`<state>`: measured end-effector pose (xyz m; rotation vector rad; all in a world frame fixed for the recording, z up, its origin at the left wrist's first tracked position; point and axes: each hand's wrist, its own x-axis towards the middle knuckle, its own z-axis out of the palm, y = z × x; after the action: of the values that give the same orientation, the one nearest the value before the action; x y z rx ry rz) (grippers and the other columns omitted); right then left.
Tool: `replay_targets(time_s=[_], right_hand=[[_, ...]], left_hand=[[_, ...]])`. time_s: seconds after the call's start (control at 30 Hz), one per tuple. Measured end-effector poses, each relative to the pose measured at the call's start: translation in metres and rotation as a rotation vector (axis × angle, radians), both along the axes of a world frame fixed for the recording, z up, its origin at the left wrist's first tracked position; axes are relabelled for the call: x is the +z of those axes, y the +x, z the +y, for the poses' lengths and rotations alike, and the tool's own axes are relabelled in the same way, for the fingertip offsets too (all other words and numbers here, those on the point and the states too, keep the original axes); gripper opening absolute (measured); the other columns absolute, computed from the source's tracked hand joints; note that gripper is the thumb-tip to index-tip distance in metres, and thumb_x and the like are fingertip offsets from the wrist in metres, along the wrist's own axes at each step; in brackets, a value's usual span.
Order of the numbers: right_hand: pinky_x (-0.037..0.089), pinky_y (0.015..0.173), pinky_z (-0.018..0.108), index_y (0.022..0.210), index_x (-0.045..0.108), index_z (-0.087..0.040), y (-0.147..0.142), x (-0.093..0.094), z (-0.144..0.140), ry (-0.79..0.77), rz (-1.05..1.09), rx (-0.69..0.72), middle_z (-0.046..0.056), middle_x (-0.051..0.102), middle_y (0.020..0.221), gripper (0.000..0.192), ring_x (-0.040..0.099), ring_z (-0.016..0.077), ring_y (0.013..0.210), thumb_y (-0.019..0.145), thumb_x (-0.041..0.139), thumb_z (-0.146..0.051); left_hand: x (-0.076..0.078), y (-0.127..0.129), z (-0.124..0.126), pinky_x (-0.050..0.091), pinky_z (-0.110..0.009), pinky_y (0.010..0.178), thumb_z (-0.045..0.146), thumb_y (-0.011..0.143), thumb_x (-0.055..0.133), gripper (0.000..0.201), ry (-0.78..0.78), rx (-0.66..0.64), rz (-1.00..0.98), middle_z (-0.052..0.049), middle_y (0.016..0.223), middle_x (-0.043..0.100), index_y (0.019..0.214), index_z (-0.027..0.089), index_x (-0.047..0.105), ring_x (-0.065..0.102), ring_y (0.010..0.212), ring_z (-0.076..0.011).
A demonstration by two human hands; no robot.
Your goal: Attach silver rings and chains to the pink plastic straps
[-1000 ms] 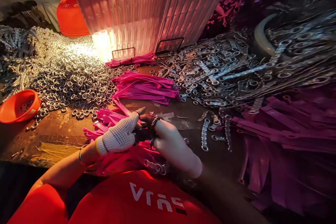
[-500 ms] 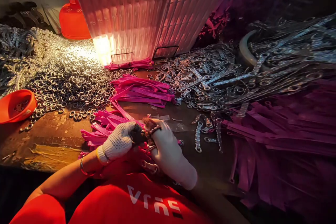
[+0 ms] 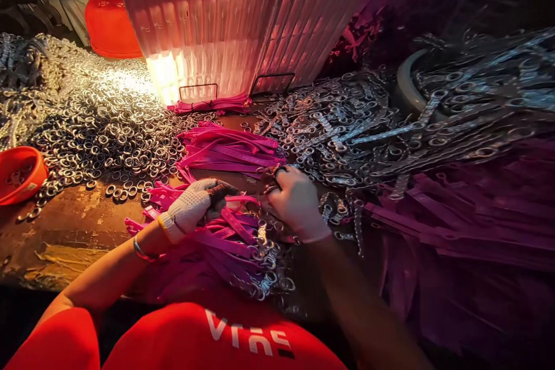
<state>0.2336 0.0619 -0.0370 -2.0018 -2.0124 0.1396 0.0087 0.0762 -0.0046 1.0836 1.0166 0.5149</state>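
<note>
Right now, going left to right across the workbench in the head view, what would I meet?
Orange bowl → heap of metal rings → left hand → right hand → metal eyelet strips → heap of purple straps.

A big heap of metal rings (image 3: 99, 127) covers the table's (image 3: 73, 231) left part, an orange bowl (image 3: 19, 172) beside it; a ribbed lit panel (image 3: 225, 23) stands behind, an orange funnel (image 3: 110, 17) near
</note>
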Motion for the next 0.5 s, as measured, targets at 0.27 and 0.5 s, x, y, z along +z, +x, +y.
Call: replay_targets(time_s=[0.27,0.5], right_hand=[[0.043,0.084,0.039,0.085,0.071,-0.009,0.019,-0.032,0.029,-0.104,-0.076,-0.122,0.023,0.061,0.124,0.019,0.059,0.0315,0.103,0.077,0.054,-0.012],[0.047,0.062,0.029,0.091,0.062,-0.022,-0.003,0.033,-0.062,-0.263,0.941,0.165,0.005,0.062,0.088,0.021,0.059,0.0181,0.073,0.094,0.052,-0.041]], left_hand=[[-0.007,0.015,0.019,0.026,-0.016,0.032,0.024,0.088,0.064,0.016,-0.134,-0.031,0.006,-0.003,0.080,0.073,0.099,0.015,0.071,0.038,0.036,-0.0019],[-0.015,0.027,0.028,0.018,-0.012,0.029,0.024,0.101,0.045,0.030,-0.517,0.133,-0.270,0.004,0.047,0.045,0.084,0.011,0.065,0.030,0.031,-0.0036]])
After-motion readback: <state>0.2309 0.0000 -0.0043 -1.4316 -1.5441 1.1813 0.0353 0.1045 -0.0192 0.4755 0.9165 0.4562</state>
